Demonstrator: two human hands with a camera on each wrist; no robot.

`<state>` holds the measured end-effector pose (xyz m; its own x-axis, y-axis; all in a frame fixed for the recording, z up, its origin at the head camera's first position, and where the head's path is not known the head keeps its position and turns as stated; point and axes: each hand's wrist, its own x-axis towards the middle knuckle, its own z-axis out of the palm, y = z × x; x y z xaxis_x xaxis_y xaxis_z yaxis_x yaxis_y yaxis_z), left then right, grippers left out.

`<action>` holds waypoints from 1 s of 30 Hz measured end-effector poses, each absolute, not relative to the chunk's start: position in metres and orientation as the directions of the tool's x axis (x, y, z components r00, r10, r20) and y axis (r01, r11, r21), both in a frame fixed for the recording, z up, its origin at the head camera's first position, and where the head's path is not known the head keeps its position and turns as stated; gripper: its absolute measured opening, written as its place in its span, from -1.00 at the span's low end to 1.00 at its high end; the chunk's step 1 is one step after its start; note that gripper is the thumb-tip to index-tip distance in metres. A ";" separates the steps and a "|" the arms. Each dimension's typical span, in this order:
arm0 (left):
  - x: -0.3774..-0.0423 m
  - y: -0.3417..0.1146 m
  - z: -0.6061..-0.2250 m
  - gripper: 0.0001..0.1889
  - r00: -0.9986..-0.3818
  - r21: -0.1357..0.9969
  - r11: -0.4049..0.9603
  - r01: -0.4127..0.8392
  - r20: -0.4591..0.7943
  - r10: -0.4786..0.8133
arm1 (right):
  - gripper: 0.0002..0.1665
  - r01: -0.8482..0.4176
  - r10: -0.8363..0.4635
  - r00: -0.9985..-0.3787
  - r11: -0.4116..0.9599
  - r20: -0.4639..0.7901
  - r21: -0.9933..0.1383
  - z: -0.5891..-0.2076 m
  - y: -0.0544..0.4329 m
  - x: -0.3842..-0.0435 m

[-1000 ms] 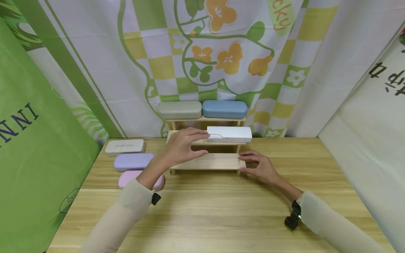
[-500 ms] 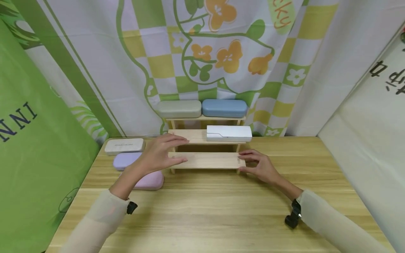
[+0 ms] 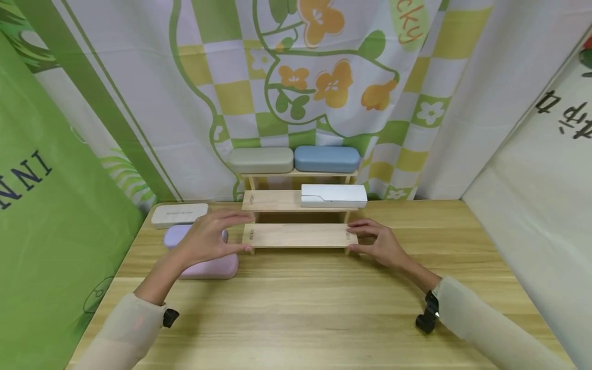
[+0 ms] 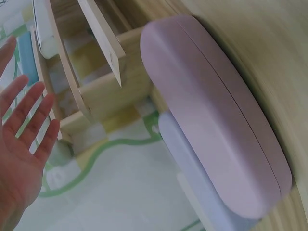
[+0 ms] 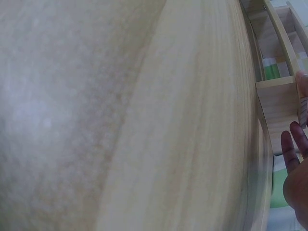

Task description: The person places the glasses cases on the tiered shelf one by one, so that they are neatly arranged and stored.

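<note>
Left hand (image 3: 210,237) leftward, purple case (image 3: 177,235) partly behind it

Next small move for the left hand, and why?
Probably close the left hand on the left end of the lowest shelf: it looks open right beside that end, while the right hand holds the other, so gripping both ends should steady the shelf.

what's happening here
A person's right hand holds the bottom tier of a wooden stand at its right end; the left hand is by its left end. A gray case and blue case sit on top, a white case on the middle tier. A pink case, lilac case and cream case lie left of the stand.
</note>
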<state>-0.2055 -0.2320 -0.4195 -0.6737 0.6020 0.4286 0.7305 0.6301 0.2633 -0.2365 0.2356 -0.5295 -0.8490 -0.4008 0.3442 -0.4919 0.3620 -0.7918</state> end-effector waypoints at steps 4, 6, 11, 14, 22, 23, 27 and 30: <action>-0.201 -0.244 -0.420 -0.28 -0.720 0.275 0.669 0.691 0.340 0.604 | -0.48 -0.495 -0.399 -0.848 0.358 0.350 -0.792 -0.530 0.236 -0.236; -0.199 -0.251 -0.422 -0.29 -0.724 0.275 0.671 0.688 0.325 0.609 | -0.49 -0.502 -0.404 -0.843 0.357 0.354 -0.788 -0.532 0.236 -0.236; -0.194 -0.268 -0.431 -0.32 -0.719 0.279 0.665 0.693 0.337 0.608 | -0.48 -0.498 -0.408 -0.843 0.342 0.351 -0.797 -0.533 0.236 -0.237; -0.191 -0.277 -0.436 -0.34 -0.731 0.285 0.675 0.681 0.329 0.598 | -0.48 -0.497 -0.405 -0.844 0.341 0.352 -0.798 -0.532 0.237 -0.237; -0.190 -0.296 -0.447 -0.33 -0.745 0.264 0.699 0.665 0.306 0.593 | -0.48 -0.503 -0.406 -0.842 0.352 0.356 -0.790 -0.531 0.237 -0.238; -0.190 -0.298 -0.448 -0.33 -0.743 0.262 0.698 0.666 0.306 0.595 | -0.48 -0.505 -0.406 -0.841 0.353 0.357 -0.788 -0.531 0.237 -0.238; -0.189 -0.306 -0.455 -0.33 -0.747 0.250 0.707 0.662 0.305 0.591 | -0.49 -0.513 -0.412 -0.837 0.359 0.360 -0.780 -0.531 0.236 -0.237; -0.186 -0.312 -0.460 -0.34 -0.751 0.250 0.712 0.656 0.307 0.584 | -0.49 -0.514 -0.414 -0.836 0.362 0.359 -0.778 -0.531 0.235 -0.237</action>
